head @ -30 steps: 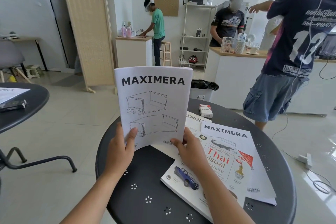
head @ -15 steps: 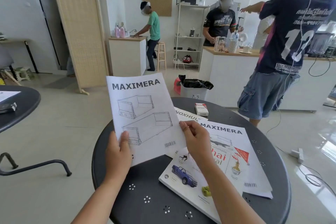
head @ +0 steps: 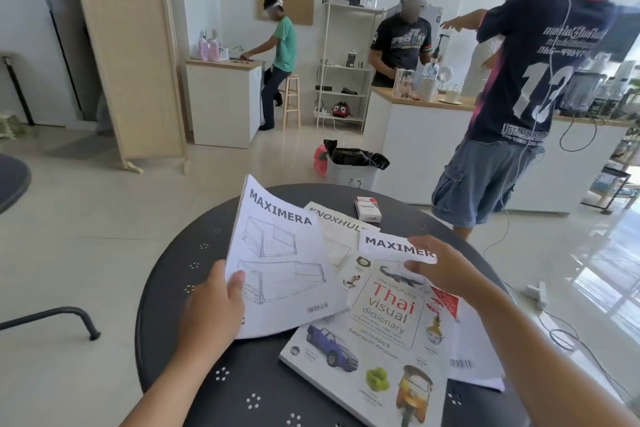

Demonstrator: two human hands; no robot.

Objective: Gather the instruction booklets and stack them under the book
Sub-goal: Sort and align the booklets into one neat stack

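Observation:
My left hand (head: pixel 211 315) grips the lower left corner of a white MAXIMERA booklet (head: pixel 280 263), held tilted just above the round black table (head: pixel 180 288). Its right edge overlaps the Thai visual dictionary book (head: pixel 377 340), which lies flat on the table. A second MAXIMERA booklet (head: pixel 388 244) sticks out from under the book at its top and right side. A KNOXHULT booklet (head: pixel 337 229) lies further back, partly covered. My right hand (head: pixel 440 265) hovers with fingers spread over the second booklet's title and the book's top edge, holding nothing.
A small red and white box (head: pixel 367 209) lies at the table's far edge. A person in a dark numbered shirt (head: pixel 530 80) stands close behind the table at right. A lined bin (head: pixel 353 166) sits on the floor beyond. Another black table (head: pixel 14 180) is at left.
The upright MAXIMERA booklet has been lowered and tilted towards the table. My right hand let go of it and moved right over the book; my left hand still holds it.

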